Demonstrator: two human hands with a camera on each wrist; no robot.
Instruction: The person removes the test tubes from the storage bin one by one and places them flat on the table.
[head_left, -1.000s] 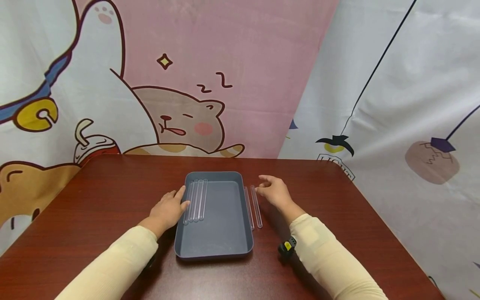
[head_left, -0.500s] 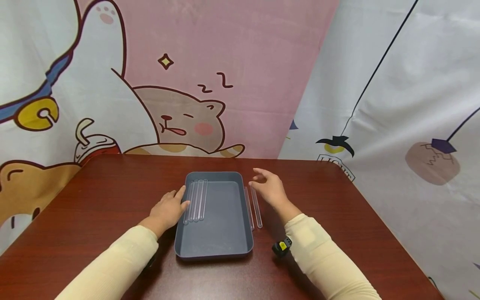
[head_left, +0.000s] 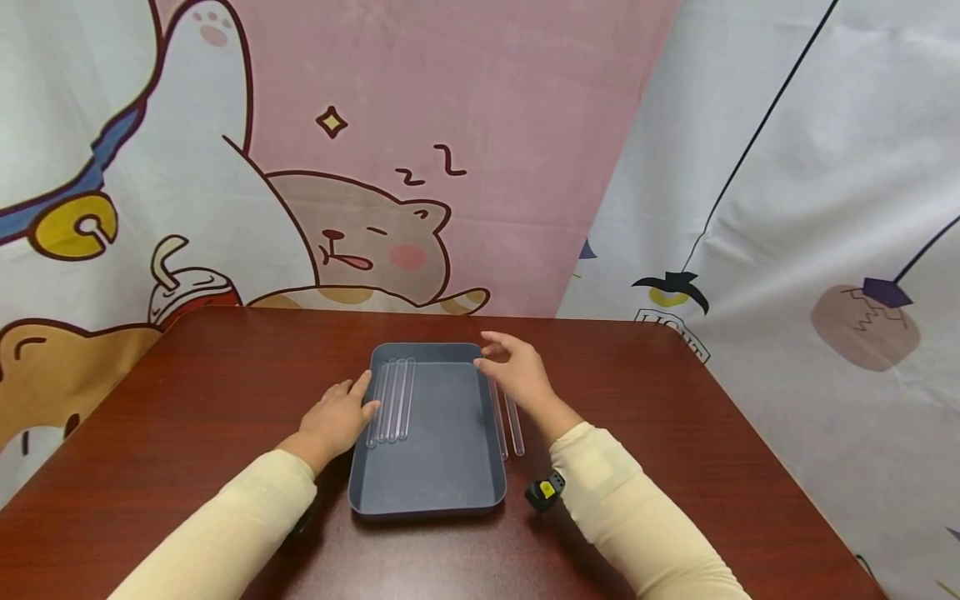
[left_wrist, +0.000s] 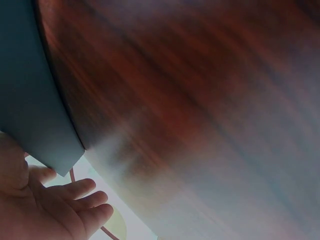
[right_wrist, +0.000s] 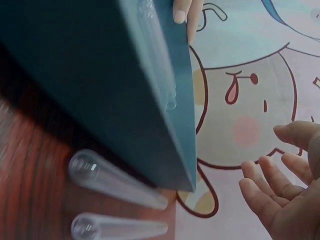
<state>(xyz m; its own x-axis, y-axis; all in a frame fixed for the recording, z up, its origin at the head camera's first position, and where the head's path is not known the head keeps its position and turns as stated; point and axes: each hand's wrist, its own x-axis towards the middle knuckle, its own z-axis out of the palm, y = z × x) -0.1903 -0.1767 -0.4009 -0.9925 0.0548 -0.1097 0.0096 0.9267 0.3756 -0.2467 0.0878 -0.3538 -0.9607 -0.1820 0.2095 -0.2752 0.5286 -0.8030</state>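
A grey rectangular tray (head_left: 442, 475) stands on the table with several clear test tubes (head_left: 393, 400) side by side along its left part. My left hand (head_left: 332, 425) touches the tray's left rim, fingers loosely extended. In the left wrist view that hand (left_wrist: 55, 210) is beside the tray's dark wall (left_wrist: 37, 90). My right hand (head_left: 517, 375) hovers by the tray's far right corner, fingers spread and holding nothing. Two more test tubes lie outside the tray's right side, one nearer (right_wrist: 115, 185) and one farther (right_wrist: 120, 227); their far ends are partly hidden by that hand in the head view.
The reddish-brown wooden table (head_left: 637, 375) extends on both sides of the tray. A cloth with cartoon drawings (head_left: 517, 167) hangs behind its far edge. A black device with a yellow patch (head_left: 546, 490) sits at my right wrist.
My right hand has moved left, from beside the loose test tubes to the tray's far right corner. The left hand, tray and test tubes have stayed in place.
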